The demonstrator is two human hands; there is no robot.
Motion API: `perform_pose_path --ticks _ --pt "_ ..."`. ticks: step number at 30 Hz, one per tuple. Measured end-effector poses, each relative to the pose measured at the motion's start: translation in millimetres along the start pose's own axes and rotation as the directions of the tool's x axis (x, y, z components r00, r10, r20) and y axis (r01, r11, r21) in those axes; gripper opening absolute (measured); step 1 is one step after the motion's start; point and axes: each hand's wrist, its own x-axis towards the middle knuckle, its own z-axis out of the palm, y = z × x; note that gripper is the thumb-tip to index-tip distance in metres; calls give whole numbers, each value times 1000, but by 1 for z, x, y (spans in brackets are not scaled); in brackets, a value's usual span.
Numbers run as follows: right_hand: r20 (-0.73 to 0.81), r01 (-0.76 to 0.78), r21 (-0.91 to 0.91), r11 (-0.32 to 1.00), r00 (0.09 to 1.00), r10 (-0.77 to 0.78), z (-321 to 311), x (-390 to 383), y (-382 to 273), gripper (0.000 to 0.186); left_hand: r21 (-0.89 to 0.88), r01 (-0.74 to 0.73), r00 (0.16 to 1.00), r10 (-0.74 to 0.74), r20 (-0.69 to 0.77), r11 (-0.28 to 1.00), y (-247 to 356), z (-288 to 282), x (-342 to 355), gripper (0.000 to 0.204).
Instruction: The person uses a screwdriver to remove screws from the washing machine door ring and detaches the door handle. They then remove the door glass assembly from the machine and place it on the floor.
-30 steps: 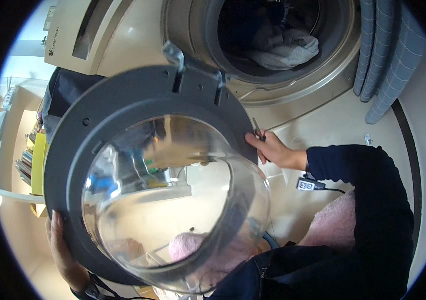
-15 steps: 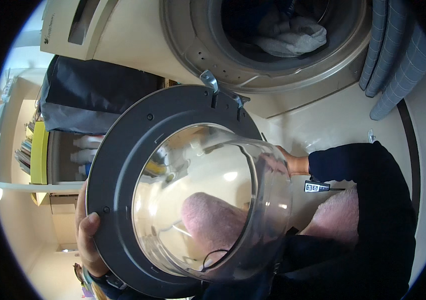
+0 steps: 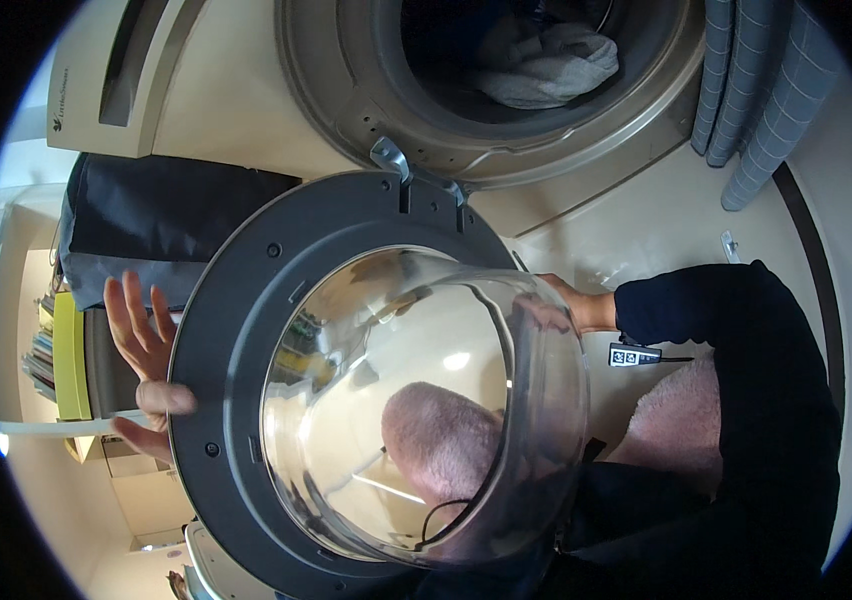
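A washing machine door (image 3: 236, 340), its dark gray ring set around a clear bowl (image 3: 396, 360), stands tilted between a person's 2 hands, just below the round opening of a washing machine (image 3: 236, 90). The left hand (image 3: 151, 365) spreads its fingers wide at the ring's left edge, thumb over the rim. The right hand (image 3: 578, 303) is at the opposite side, partly behind the bowl; its grip cannot be told. At the ring's top are 2 metal brackets (image 3: 389, 158). White cloth (image 3: 561, 70) lies inside the machine, near a gray checked curtain (image 3: 796, 95).
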Motion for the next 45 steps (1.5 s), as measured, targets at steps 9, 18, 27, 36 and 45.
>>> perform_pose_path --ticks 9,18,27,36,45 --pt "49 173 26 985 983 -175 -5 14 -18 52 -45 -66 924 78 374 997 14 -4 26 71" --pt "78 -1 64 998 997 -4 -7 13 -27 55 1 0 966 0 260 1000 11 14 23 74" --pt "62 10 62 998 998 -14 -21 25 -11 50 -20 24 980 -20 196 1000 10 10 11 71" --pt "136 177 65 982 973 -185 -25 4 -41 33 94 -16 992 4 125 995 40 21 10 82" --pt "244 159 -48 986 959 -143 -33 10 -40 30 108 34 995 -44 89 994 34 26 12 81"
